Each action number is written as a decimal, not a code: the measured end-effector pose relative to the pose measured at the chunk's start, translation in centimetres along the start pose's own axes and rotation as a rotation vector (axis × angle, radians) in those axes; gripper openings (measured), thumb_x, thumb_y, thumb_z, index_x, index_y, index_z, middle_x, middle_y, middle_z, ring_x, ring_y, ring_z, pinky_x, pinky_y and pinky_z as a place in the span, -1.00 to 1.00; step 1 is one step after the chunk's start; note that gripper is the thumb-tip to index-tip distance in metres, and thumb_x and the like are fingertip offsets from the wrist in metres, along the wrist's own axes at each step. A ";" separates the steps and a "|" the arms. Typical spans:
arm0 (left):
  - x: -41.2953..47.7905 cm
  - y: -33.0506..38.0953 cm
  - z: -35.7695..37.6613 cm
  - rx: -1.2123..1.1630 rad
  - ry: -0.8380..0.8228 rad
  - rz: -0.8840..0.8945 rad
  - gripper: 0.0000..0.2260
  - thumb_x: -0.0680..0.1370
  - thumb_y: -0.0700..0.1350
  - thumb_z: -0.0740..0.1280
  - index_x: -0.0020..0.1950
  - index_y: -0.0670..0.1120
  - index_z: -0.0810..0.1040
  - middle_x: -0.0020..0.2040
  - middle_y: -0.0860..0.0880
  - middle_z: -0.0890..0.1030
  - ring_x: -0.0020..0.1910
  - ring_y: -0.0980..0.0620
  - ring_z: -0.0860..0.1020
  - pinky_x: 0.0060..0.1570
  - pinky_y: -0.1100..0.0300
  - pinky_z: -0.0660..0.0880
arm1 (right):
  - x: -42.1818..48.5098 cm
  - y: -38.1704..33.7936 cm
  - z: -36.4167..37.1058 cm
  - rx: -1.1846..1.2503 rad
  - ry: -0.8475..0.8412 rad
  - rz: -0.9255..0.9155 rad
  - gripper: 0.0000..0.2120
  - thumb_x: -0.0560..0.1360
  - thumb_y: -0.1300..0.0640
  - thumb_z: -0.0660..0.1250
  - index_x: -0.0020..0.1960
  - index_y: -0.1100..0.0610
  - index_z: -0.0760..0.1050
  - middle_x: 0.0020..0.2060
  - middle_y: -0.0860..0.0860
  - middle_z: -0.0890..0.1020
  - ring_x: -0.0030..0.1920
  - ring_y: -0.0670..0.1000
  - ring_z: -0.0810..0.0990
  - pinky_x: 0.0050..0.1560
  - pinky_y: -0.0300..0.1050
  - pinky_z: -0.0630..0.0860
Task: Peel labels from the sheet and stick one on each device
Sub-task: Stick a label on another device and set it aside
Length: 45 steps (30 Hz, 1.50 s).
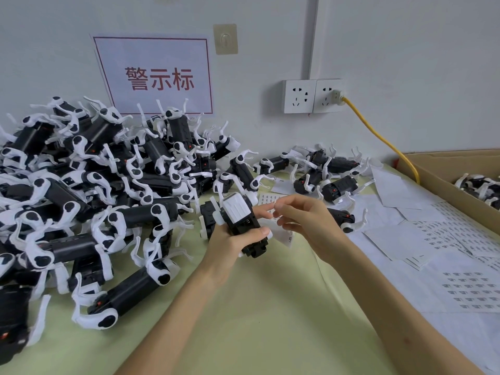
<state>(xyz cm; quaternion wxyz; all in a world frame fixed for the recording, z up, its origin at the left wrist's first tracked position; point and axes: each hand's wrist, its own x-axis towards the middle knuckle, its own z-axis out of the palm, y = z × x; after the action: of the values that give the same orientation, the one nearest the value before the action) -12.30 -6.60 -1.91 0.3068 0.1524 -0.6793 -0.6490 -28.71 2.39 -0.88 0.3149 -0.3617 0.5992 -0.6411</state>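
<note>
Two hands: left [230,239], right [303,220]. One device [238,215] sits in the left fingers. Left of the fingers is a pile [94,185] of dozens more, too tangled to count. Beyond the fingertips lie roughly half a dozen loose ones [332,185]. Right of the fingers are several label sheets [433,234], overlapping, and one box [433,169] showing a few devices. Above on the wall: two sockets [299,96], one plug [336,97], one cable [378,136], one sign [157,77], one hook [225,39].

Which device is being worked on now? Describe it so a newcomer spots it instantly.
Find the heap of black-and-white devices on the left of the green table. Just right of it, the left hand grips one device. It alone is held off the table, white ribbed end up.
</note>
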 end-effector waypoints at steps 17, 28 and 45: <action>-0.1 -0.2 0.4 -0.031 -0.065 0.020 -0.68 0.47 0.16 0.41 0.16 0.10 0.69 0.35 0.16 0.60 0.35 -0.06 0.56 0.38 -0.38 0.32 | 0.0 0.8 1.4 -0.006 0.268 -0.218 -0.88 0.58 0.28 0.36 -0.12 0.18 0.61 -0.36 0.01 0.60 -0.38 -0.05 0.51 -0.24 -0.25 0.50; 0.2 0.1 0.0 -0.216 -0.008 -0.095 -0.56 0.52 0.21 0.36 0.29 -0.01 0.64 0.29 -0.12 0.64 0.37 -0.16 0.55 0.32 -0.10 0.41 | 0.1 0.8 1.0 0.046 0.378 -0.270 -0.95 0.60 0.26 0.34 -0.02 0.24 0.55 -0.35 0.01 0.59 -0.38 -0.03 0.50 -0.29 -0.22 0.49; 0.7 0.0 -0.1 -0.246 0.163 0.004 -0.46 0.47 0.46 0.06 0.37 0.34 0.49 0.24 0.00 0.69 0.18 0.09 0.66 0.26 0.04 0.49 | -2.1 2.0 4.4 -0.508 -0.033 -0.657 0.04 0.34 0.02 0.61 0.61 0.02 0.03 0.24 -0.28 0.49 0.33 -0.17 0.47 0.26 -0.39 0.34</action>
<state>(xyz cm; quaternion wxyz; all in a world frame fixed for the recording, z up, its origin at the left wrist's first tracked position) -12.77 -7.09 -1.72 0.3786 0.1644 -0.5677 -0.7123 -24.00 1.59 -2.98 0.0036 -0.6101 0.5860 -0.5332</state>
